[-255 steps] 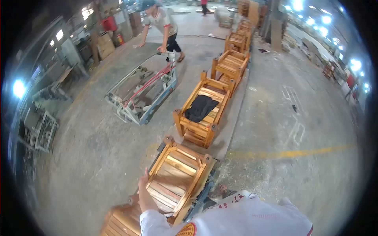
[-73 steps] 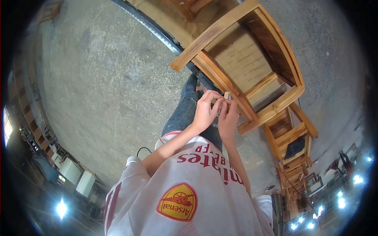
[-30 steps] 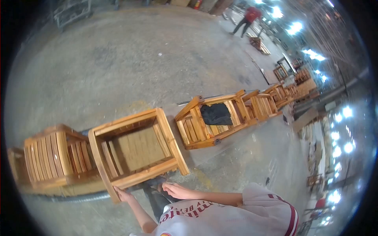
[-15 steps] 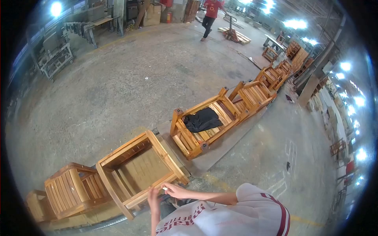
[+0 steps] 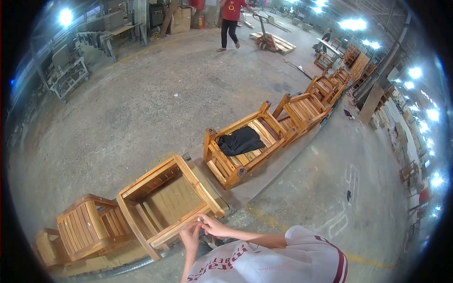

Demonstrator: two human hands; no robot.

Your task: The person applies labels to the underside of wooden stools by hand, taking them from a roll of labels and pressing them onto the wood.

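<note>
My right hand (image 5: 214, 227) is closed, a small whitish piece (image 5: 200, 219) between its thumb and fingers; its kind is too small to tell. My left hand (image 5: 190, 235) meets it at the fingertips, fingers bent together, and what they pinch is hidden. Both hands are over the near rail of a wooden chair frame (image 5: 165, 231), which lies tipped with its open underside towards me. A slatted wooden chair (image 5: 81, 221) lies to its left.
Beyond the frame, an upturned wooden chair (image 5: 222, 172) carries a black cloth (image 5: 240, 140). More wooden chairs (image 5: 302, 111) run in a row to the back right. A person in a red shirt (image 5: 231, 10) walks beside a pallet jack (image 5: 267, 41).
My hands have come closer together at the fingertips, around the small whitish piece. The person in red has moved left and nearer, and the pallet jack has shifted left too.
</note>
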